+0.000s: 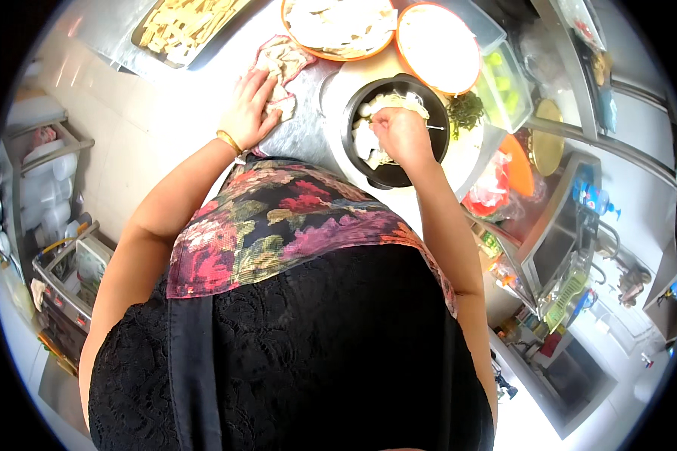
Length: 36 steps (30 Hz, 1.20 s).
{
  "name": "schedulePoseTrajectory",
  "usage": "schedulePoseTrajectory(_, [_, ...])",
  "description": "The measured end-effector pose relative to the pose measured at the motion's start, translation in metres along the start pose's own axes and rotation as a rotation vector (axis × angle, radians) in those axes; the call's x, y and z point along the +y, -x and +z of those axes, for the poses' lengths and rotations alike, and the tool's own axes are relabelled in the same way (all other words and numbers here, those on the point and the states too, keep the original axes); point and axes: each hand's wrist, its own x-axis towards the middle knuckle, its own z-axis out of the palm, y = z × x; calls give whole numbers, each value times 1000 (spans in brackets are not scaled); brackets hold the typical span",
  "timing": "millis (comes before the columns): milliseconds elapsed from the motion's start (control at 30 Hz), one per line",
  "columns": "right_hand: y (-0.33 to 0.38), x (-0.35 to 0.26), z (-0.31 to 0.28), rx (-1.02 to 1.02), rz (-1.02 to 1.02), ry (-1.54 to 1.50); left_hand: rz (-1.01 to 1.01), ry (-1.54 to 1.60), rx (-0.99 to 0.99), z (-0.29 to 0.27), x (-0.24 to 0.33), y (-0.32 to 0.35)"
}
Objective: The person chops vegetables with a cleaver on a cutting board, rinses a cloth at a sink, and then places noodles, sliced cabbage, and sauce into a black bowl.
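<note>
Black pot (439,141) on the table (308,139), pale food (365,143) inside | right hand (401,135) down in it, fingers bent, can't tell if pinching | left hand (250,109) spread on crumpled cloth (280,64) | orange-rimmed bowls (436,49) just beyond | looks like arranging food; next move likely calls for lifting clear of the rim

Bare counter (306,139) lies free between cloth (282,56) and pot (438,146); two bowls (346,58) block the far side, a tub (520,107) the right.
</note>
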Motion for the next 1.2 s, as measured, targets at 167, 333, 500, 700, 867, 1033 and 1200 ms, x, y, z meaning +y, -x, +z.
schedulePoseTrajectory(167, [-3, 1, -8, 0, 51, -15, 0, 56, -18, 2, -1, -3])
schedulePoseTrajectory(333, [13, 34, -59, 291, 88, -217, -14, 26, -35, -4, 0, 0])
schedulePoseTrajectory(500, [18, 38, -77, 195, 209, -545, -14, -9, -50, -5, 0, -1])
schedulePoseTrajectory(700, [12, 20, -38, 148, 31, -277, -15, 9, -42, -3, 1, -4])
schedulePoseTrajectory(867, [13, 49, -74, 543, 47, -164, -13, 30, -35, 1, -2, -5])
schedulePoseTrajectory(1033, [1, 118, -115, 561, 220, -121, 7, 9, -35, 1, -4, -1])
schedulePoseTrajectory(1200, [-16, 159, -119, 366, 580, 140, 46, -51, -35, -3, 2, -3])
